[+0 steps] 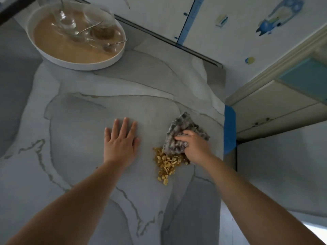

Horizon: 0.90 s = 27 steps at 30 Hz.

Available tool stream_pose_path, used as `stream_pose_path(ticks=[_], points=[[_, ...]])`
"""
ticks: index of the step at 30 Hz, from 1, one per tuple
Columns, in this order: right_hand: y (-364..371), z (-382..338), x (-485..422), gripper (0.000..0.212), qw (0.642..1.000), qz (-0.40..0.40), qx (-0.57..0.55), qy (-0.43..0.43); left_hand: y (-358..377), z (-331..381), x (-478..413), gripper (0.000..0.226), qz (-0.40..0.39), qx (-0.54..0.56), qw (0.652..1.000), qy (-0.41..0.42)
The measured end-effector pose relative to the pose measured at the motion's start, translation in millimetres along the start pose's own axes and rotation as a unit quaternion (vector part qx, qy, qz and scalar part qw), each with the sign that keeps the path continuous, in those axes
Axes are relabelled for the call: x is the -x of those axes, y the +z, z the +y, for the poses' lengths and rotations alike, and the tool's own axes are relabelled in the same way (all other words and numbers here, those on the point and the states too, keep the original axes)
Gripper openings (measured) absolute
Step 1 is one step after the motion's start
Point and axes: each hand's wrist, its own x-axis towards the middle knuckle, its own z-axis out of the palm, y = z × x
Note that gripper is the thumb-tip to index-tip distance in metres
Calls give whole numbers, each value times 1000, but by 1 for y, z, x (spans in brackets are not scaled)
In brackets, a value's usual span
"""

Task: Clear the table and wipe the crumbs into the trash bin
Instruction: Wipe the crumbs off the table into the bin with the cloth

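A heap of yellow crumbs [167, 163] lies on the grey marble table [88, 121], close to its right edge. A speckled grey cloth [178, 131] rests just behind the heap and touches it. My right hand [194, 147] presses down on the cloth and grips it, partly covering the crumbs' right side. My left hand [121, 140] lies flat on the table to the left of the heap, fingers spread, holding nothing. No trash bin is in view.
A white round tray [53, 55] with a tan base stands at the far left of the table, holding clear glass bowls [70, 20] and spoons [115, 44]. Blue tape [229, 128] covers the table's right corner. White cabinets [265, 106] stand beyond the right edge.
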Motion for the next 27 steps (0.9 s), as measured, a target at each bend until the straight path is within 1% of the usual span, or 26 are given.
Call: stream_pose_path(ticks=[3, 4, 6, 9, 11, 13, 18, 23, 27], points=[[-14, -6, 12, 62, 996, 64, -58, -1, -3, 1, -1, 68, -6, 16, 1000, 15], [-18, -12, 14, 63, 995, 81, -61, -17, -5, 0, 0, 64, -7, 20, 999, 26], [-18, -32, 13, 62, 993, 89, -43, -67, -5, -6, 4, 57, 7, 18, 999, 33], [-3, -68, 1, 62, 988, 45, 48, -136, -7, -18, 17, 63, 9, 28, 1000, -8], [13, -84, -7, 56, 977, 2, 138, -160, -5, -25, 26, 67, 15, 28, 999, -30], [25, -89, -11, 48, 963, -23, 205, -172, -5, -30, 35, 68, 16, 19, 999, -35], [31, -66, 0, 44, 962, -30, 210, -171, -3, -24, 34, 77, 17, 36, 998, -44], [40, -26, 35, 46, 975, -16, 177, -136, 6, 7, 45, 74, -14, 37, 999, 11], [34, -11, 52, 58, 975, -51, 191, -101, 8, 15, 54, 63, -25, 17, 999, 43]])
